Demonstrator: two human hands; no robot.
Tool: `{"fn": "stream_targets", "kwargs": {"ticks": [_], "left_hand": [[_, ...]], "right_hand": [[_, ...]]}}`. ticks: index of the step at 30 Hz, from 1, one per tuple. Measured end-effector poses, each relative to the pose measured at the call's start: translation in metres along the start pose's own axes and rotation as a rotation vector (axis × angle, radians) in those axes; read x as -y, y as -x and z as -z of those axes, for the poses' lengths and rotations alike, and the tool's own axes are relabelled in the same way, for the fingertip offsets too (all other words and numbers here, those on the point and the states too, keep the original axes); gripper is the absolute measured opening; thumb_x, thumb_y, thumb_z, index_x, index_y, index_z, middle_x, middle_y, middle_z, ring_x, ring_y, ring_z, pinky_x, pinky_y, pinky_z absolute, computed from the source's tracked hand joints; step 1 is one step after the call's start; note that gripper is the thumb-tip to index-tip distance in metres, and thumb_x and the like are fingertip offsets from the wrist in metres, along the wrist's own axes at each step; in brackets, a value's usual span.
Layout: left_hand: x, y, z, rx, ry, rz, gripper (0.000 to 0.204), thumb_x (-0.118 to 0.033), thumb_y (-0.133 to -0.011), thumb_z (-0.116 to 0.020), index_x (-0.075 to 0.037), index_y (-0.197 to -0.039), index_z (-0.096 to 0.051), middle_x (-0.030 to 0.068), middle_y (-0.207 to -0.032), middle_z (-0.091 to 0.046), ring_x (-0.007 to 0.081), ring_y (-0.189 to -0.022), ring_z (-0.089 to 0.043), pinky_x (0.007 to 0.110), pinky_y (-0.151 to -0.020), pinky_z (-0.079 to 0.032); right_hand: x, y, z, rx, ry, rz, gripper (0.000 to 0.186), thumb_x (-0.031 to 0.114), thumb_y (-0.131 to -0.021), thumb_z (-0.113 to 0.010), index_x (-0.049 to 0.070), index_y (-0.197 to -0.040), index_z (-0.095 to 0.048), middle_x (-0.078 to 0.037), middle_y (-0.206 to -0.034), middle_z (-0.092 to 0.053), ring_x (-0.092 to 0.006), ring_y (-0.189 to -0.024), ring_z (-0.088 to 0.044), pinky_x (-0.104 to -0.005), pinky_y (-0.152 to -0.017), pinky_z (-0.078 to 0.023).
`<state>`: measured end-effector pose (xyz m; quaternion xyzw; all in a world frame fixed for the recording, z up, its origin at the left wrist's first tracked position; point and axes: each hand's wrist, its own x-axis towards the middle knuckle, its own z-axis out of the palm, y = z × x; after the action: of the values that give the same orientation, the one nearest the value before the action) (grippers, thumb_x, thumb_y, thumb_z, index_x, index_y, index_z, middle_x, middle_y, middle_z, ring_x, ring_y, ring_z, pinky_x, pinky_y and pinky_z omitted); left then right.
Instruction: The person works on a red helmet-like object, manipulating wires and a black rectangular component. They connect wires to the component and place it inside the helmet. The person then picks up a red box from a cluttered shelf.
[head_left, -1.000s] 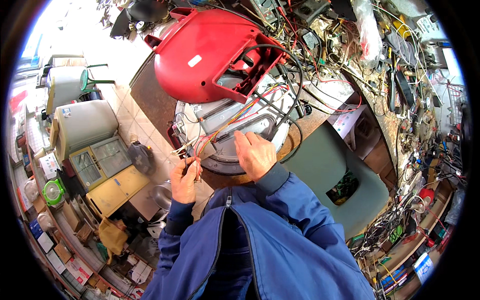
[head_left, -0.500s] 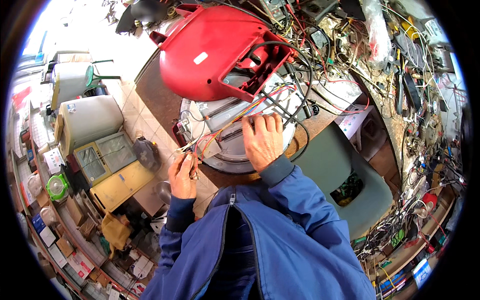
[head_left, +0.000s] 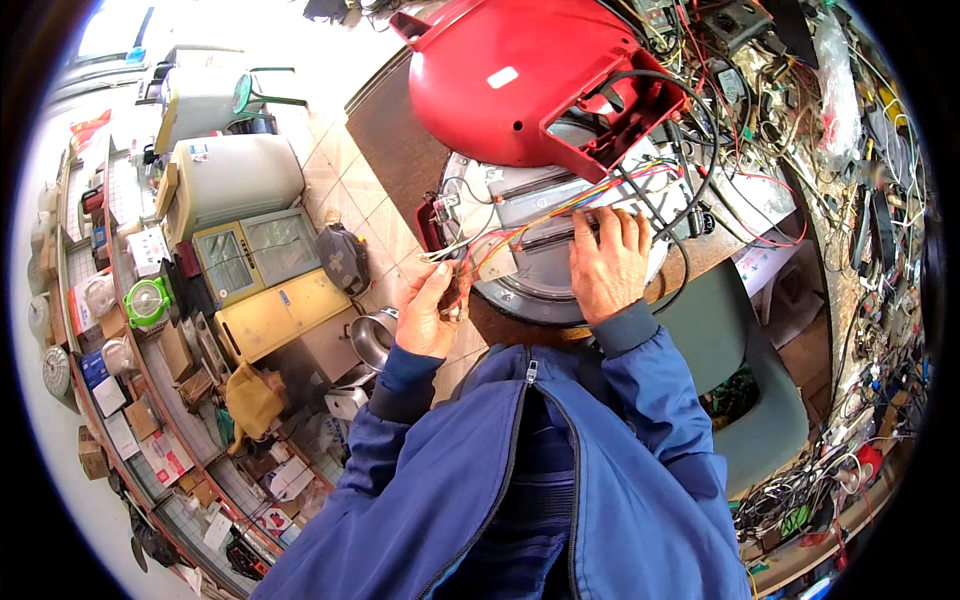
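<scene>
On the table lies a round grey appliance base [head_left: 540, 302], with red, yellow, blue and white wires [head_left: 560, 212] running across it. Its red plastic housing [head_left: 510, 90] rests tipped over the far side. At the base's near left edge, my left hand [head_left: 428, 312] is closed around a small brownish part [head_left: 457, 293] next to the wire ends; its exact kind is hidden by my fingers. My right hand [head_left: 612, 268] lies palm down on the base, thumb apart from the bent fingers. A dark gap shows between thumb and forefinger, and I cannot make out what is there.
A black cable [head_left: 683, 225] loops over the base's right side. Tangled wires and tools [head_left: 790, 120] cover the bench at the right. A grey-green plastic chair [head_left: 760, 420] stands under the table's right side. Left are a yellow cabinet [head_left: 285, 325], a metal pot [head_left: 372, 338] and loaded shelves.
The whole view has shifted, so the table, housing and hands sit farther right in the picture. Against the base, both hands have stayed in nearly the same places.
</scene>
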<state>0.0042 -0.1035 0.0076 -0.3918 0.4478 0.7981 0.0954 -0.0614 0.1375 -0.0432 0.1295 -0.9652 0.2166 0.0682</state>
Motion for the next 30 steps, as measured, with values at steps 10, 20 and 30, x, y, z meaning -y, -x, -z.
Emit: {"fn": "stream_targets", "kwargs": {"ticks": [10,20,30], "left_hand": [[0.002,-0.003,0.013,0.075,-0.061,-0.03,0.021,-0.016,-0.098,-0.062,0.0,-0.111,-0.068,0.0074,-0.088,-0.07,0.0105,-0.063,-0.06,0.024,-0.054,-0.044],[0.0,0.0,0.002,0.052,-0.073,-0.044,0.02,-0.014,-0.098,-0.061,0.002,-0.105,-0.069,0.004,-0.074,-0.062,0.0079,-0.051,-0.048,0.024,-0.051,-0.039],[-0.001,-0.002,0.008,0.072,-0.097,-0.047,0.021,-0.017,-0.098,-0.062,0.001,-0.107,-0.068,0.0039,-0.08,-0.065,0.0071,-0.058,-0.052,0.021,-0.049,-0.041]], "right_hand": [[0.0,0.001,0.001,0.025,0.003,0.002,0.04,0.013,-0.083,-0.058,0.004,-0.121,-0.064,-0.016,-0.117,-0.059,-0.0346,-0.118,-0.053,-0.0578,-0.109,-0.034],[-0.005,0.005,-0.002,0.034,-0.01,0.003,0.043,0.016,-0.08,-0.07,0.007,-0.121,-0.064,-0.015,-0.121,-0.059,-0.0333,-0.119,-0.052,-0.0562,-0.109,-0.033],[-0.004,0.003,0.002,0.009,-0.027,-0.007,0.047,0.014,-0.082,-0.065,0.009,-0.129,-0.06,-0.016,-0.118,-0.06,-0.0333,-0.115,-0.055,-0.057,-0.106,-0.036]]}}
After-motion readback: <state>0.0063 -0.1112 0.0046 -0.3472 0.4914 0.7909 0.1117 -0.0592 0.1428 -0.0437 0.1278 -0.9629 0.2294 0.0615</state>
